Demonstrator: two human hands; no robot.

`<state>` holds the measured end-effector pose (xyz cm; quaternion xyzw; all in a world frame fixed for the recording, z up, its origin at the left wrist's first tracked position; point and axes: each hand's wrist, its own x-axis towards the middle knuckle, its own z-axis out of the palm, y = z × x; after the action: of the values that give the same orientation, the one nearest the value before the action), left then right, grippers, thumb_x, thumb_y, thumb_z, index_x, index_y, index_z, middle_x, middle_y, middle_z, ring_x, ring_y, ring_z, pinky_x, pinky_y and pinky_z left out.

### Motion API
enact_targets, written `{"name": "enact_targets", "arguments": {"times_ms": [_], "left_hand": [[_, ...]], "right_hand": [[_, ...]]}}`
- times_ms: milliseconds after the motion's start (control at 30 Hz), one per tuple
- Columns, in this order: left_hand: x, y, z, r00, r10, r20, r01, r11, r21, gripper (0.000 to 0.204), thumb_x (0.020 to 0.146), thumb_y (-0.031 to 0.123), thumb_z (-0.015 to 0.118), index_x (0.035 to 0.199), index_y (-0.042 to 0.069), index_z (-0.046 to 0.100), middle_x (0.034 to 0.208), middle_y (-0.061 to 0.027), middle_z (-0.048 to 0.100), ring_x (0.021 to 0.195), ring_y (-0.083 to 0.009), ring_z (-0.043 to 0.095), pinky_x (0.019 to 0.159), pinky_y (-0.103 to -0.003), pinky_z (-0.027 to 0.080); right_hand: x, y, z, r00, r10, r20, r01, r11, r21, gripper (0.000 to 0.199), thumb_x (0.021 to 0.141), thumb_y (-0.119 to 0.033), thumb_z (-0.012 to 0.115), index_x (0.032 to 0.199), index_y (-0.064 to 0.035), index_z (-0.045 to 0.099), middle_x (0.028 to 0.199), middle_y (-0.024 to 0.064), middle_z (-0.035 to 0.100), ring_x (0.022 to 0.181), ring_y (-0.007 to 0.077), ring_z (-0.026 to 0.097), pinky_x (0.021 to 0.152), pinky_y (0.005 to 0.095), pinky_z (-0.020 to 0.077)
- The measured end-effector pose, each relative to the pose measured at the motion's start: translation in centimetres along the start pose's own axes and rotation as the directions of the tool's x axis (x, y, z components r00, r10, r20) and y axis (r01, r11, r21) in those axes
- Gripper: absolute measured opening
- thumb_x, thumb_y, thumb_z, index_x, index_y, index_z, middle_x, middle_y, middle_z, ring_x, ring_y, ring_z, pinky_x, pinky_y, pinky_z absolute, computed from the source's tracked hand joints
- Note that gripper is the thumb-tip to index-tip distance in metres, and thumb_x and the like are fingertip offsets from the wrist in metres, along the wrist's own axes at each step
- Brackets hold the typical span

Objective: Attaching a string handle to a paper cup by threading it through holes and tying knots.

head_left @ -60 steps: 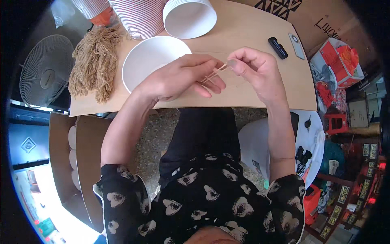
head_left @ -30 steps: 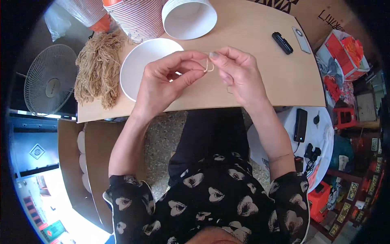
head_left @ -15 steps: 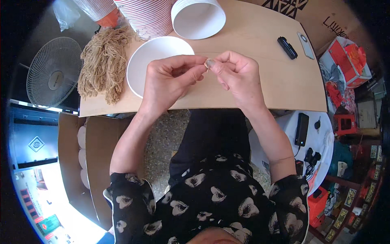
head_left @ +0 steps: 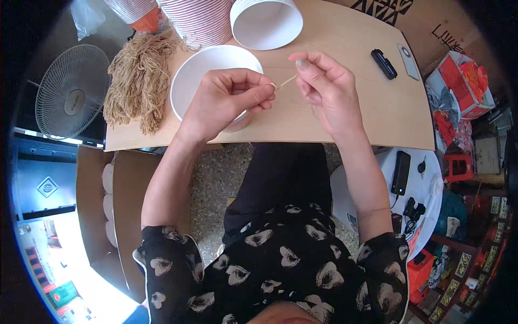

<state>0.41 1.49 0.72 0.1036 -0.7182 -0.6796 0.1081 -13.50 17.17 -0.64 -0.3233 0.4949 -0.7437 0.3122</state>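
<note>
A short tan string [head_left: 287,82] runs taut between my two hands above the table. The thumb and forefinger of my left hand [head_left: 224,100] pinch its one end. My right hand [head_left: 332,94] is closed on the other end, a little higher and to the right. Partly behind my left hand is a white round tub [head_left: 182,81], its mouth facing up. To its left lies a thick bundle of tan strings [head_left: 137,83], loose ends hanging toward the table's near edge.
Tall stacks of white tubs [head_left: 197,24] and a separate white tub [head_left: 267,24] stand at the back of the wooden table [head_left: 377,116]. A black case [head_left: 383,63] lies at right. A fan [head_left: 73,92] stands left, above an open cardboard box [head_left: 129,200].
My hands were close together at the fingertips; now my right hand has moved right and up, and the string shows stretched between them.
</note>
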Motion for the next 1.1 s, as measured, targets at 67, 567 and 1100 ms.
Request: {"name": "enact_targets", "arguments": {"times_ms": [67,567,1100], "left_hand": [[0.2,0.1,-0.2,0.998,-0.037,0.04,0.037,0.999,0.005,0.018,0.093,0.012,0.066,0.1,-0.004,0.069,0.085,-0.0058,0.07,0.076,-0.0078,0.065,0.067,-0.02,0.053],[0.4,-0.6,-0.9,0.987,-0.112,0.118,0.125,0.986,-0.113,0.023,0.095,0.02,0.065,0.094,-0.002,0.068,0.081,-0.0026,0.067,0.069,-0.0059,0.06,0.064,-0.02,0.05],[0.1,-1.0,-1.2,0.972,-0.115,0.203,0.164,0.955,-0.247,0.019,0.093,0.017,0.065,0.099,-0.001,0.069,0.084,-0.0039,0.068,0.071,-0.0066,0.061,0.066,-0.018,0.05]], "right_hand": [[0.3,0.2,-0.1,0.999,-0.051,-0.013,0.052,0.997,0.049,0.02,0.095,-0.014,0.062,0.109,-0.0002,0.066,0.072,-0.0005,0.059,0.059,0.0023,0.046,0.05,0.0167,0.0312],[-1.5,2.1,0.6,0.893,-0.421,0.161,0.435,0.712,-0.552,0.017,0.081,0.002,0.072,0.095,-0.0034,0.066,0.084,-0.0044,0.061,0.06,0.0006,0.038,0.053,0.0173,0.0321],[-1.6,3.2,0.7,0.981,-0.143,0.129,0.162,0.975,-0.151,0.024,0.091,-0.006,0.067,0.112,0.0035,0.061,0.091,0.0041,0.068,0.081,0.005,0.061,0.07,0.0177,0.0475]]}}
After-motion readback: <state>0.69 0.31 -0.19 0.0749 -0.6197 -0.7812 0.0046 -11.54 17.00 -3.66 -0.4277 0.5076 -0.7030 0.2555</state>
